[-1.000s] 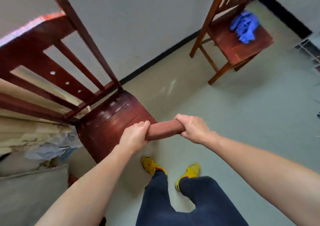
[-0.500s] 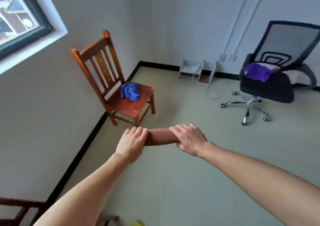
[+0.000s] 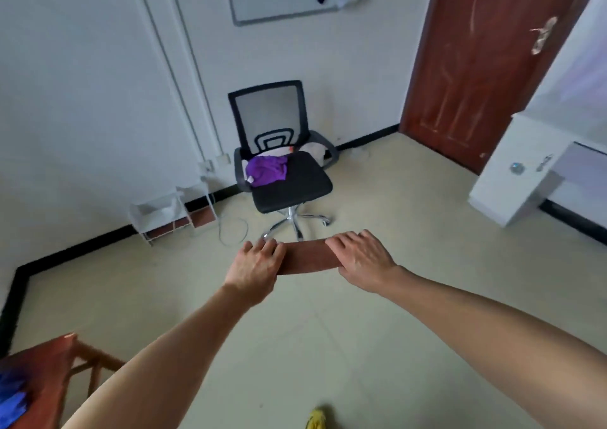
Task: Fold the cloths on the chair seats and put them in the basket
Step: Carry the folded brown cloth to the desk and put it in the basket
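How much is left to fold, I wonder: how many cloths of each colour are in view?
Brown cloth: 1, between left hand and right hand
Purple cloth: 1, on the office chair
Blue cloth: 1, on the wooden chair
Total: 3

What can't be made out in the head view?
Head view:
Basket: nowhere in frame.
Brown cloth: both ends covered by the left hand and right hand, so its folds are unreadable.
Blue cloth and wooden chair: cut off by the lower-left edge, blurred.
White item at the office chair's back: partly behind the armrest, too small to name.
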